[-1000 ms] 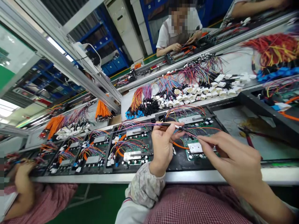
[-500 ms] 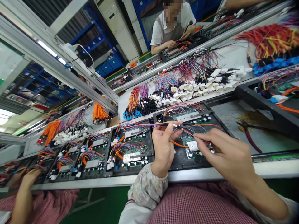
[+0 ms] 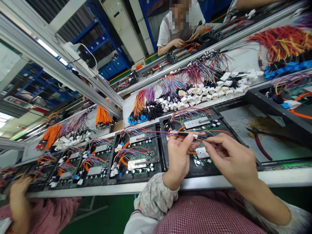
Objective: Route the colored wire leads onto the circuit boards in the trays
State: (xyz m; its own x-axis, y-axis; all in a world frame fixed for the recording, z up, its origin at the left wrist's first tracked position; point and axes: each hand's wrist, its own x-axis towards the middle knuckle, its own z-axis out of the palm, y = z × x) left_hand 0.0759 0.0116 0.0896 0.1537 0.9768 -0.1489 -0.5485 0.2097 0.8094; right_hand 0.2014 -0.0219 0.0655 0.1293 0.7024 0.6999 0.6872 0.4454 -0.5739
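Left hand (image 3: 178,157) and right hand (image 3: 231,159) pinch a thin multicolour wire bundle with black sleeving (image 3: 183,134). Black rectangular tray (image 3: 203,169) below the fingers (image 3: 187,141), red-handled pliers (image 3: 261,148) to their right, white plastic connectors (image 3: 209,97) beyond.

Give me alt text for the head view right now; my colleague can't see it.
A person's left hand and right hand hold thin wires with black sleeving above a black tray of green circuit boards. Behind lie bundles of coloured wires; red-handled pliers lie to the right.

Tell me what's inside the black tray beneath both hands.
The black tray holds green circuit boards, silver plates and thin wires. The left hand and right hand cover part of it; what lies beneath them cannot be seen.
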